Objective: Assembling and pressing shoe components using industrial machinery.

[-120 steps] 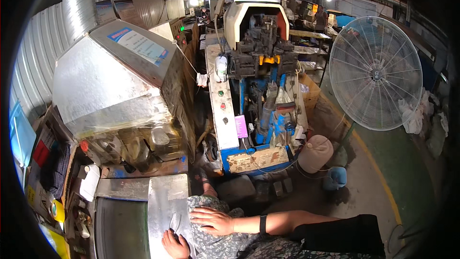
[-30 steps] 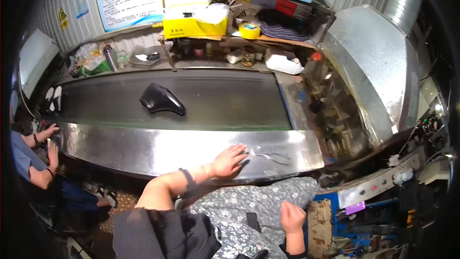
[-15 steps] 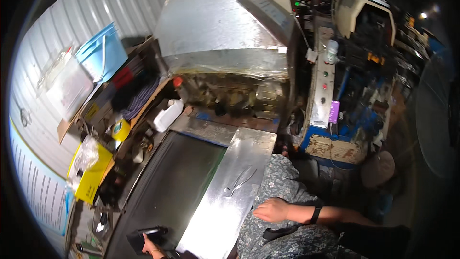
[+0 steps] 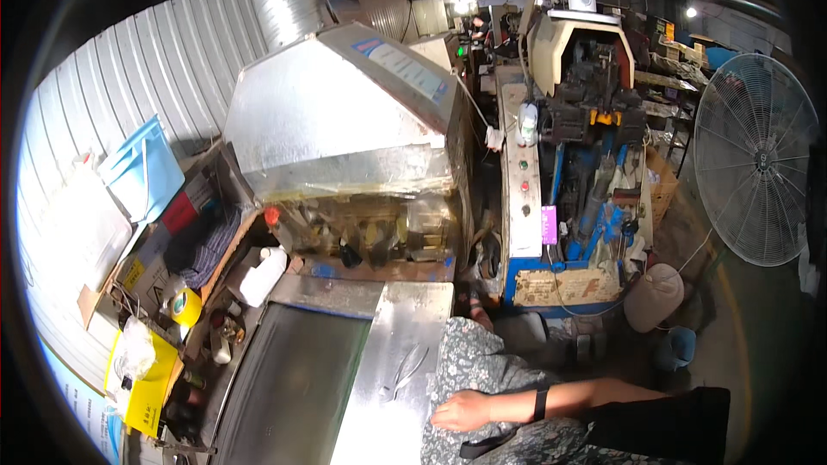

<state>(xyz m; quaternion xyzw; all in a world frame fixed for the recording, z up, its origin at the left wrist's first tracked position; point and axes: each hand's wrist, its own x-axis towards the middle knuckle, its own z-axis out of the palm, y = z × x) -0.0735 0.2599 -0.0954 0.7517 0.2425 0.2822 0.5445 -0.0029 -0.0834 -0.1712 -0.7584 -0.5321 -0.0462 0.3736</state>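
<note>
My right hand [image 4: 463,411] rests on the grey floral cloth [image 4: 482,353] over my lap. Its fingers are curled in and nothing shows in them. A dark band [image 4: 540,400] circles that wrist. Just left of my lap lies a bare metal plate [image 4: 370,422]. On it is a slim metal tool [image 4: 405,375] with two thin curved arms. Beside the plate runs a dark flat belt [image 4: 293,379], which leads toward a metal-hooded machine [image 4: 336,112]. My left hand is out of view.
On the left stand a white jug [image 4: 258,275], a yellow tape roll [image 4: 185,307], a yellow box [image 4: 151,383] and a blue bin [image 4: 146,172]. To the right are a blue-framed machine [image 4: 564,284], a large round fan [image 4: 758,159], a stool-like object [image 4: 653,297] and a blue bucket [image 4: 674,350].
The view has tilted up and swung right. My left hand, which held a flat black object over the belt, has left the picture. My right hand stays on my lap.
</note>
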